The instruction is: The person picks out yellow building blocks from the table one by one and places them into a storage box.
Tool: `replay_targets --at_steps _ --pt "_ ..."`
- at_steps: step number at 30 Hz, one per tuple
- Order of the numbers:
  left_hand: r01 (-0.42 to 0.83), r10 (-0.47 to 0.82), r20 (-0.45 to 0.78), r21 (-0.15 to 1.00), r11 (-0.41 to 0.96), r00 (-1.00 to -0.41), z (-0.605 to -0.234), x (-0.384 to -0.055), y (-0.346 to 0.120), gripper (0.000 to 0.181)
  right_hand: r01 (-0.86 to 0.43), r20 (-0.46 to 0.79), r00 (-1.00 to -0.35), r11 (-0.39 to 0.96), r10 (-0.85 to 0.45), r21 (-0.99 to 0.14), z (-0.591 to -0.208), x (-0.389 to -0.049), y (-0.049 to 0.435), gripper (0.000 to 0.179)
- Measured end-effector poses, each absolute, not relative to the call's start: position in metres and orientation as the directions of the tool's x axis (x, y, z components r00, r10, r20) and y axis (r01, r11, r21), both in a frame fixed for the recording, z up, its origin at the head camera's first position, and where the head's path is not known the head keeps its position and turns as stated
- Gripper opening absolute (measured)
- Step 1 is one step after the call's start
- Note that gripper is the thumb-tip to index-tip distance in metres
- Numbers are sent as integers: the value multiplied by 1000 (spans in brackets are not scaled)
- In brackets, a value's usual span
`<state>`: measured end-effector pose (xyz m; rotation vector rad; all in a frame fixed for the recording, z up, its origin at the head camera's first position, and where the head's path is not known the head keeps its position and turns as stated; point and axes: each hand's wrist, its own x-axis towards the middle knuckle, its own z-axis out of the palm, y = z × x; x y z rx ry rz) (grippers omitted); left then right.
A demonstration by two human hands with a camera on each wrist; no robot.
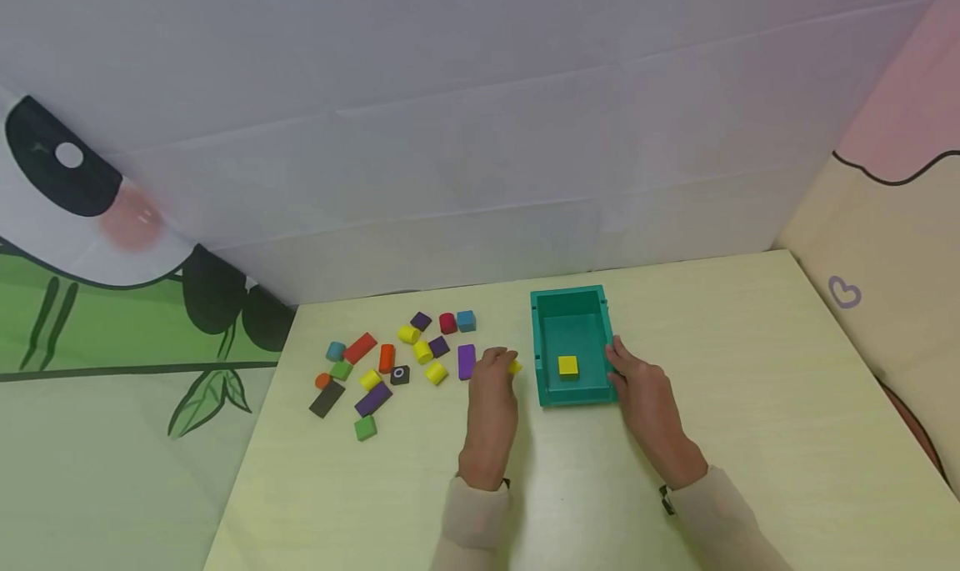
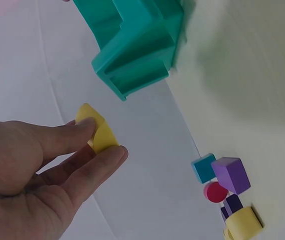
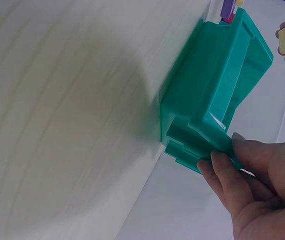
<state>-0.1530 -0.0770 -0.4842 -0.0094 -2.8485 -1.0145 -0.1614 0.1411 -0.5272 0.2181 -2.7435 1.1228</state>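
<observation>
My left hand pinches a small yellow block between thumb and fingertips, raised just left of the bin. Part of that block is hidden by the fingers. The teal plastic bin stands on the table, with one yellow block inside on its floor. At the bin's right side, my right hand holds the rim, thumb on top and fingers curled underneath, as the right wrist view shows. A purple block lies right beside the left hand.
Left of the hands, several loose blocks are scattered on the pale table, among them a blue cube, a red cylinder, a green block and a dark block. A white cloth wall rises behind the table.
</observation>
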Motion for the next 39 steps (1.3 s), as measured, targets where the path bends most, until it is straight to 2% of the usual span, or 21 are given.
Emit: replay_targets --at_steps 14,26,39 --pt "97 29 118 623 776 -993 -477 -155 -54 33 -193 203 -976 714 -72 -673 -527 -165 142 51" --pt "220 158 157 550 806 -975 -476 -156 -31 35 -201 219 -973 709 -67 -676 -525 -164 143 51" --pt "320 247 211 467 824 -946 -494 -157 -7 31 -236 264 -962 707 -71 -667 -528 -161 142 48"
